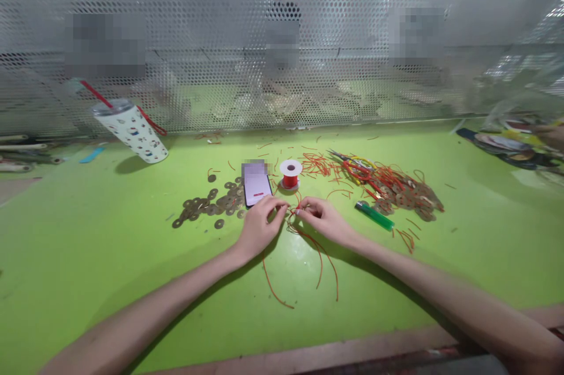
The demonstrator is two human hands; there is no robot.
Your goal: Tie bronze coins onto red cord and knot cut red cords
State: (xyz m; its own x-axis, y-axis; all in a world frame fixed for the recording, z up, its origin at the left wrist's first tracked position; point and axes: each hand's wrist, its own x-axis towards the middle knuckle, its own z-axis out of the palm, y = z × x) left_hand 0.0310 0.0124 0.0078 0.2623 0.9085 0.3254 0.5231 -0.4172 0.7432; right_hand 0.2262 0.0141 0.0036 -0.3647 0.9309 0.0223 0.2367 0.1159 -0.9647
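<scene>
Evidently both hands work on one small spot of red cord [304,234], held just above the bench [198,293] in front of the spool [290,180]. Left hand [263,225]: thumb and forefinger pressed together on the cord. Right hand [325,220]: likewise pinching it, fingertips near the left's. Exact lie of the strands between the fingertips too small to read. Loose ends trail toward the near edge.

Judgement on method: pinch close to the crossing, let one hand anchor while the other draws, pull evenly, and keep the trailing ends apart so they do not snag. Best kept clear of the coins [212,208] and phone [258,187] beside the left hand, and the lighter [376,216] beyond the right.
</scene>
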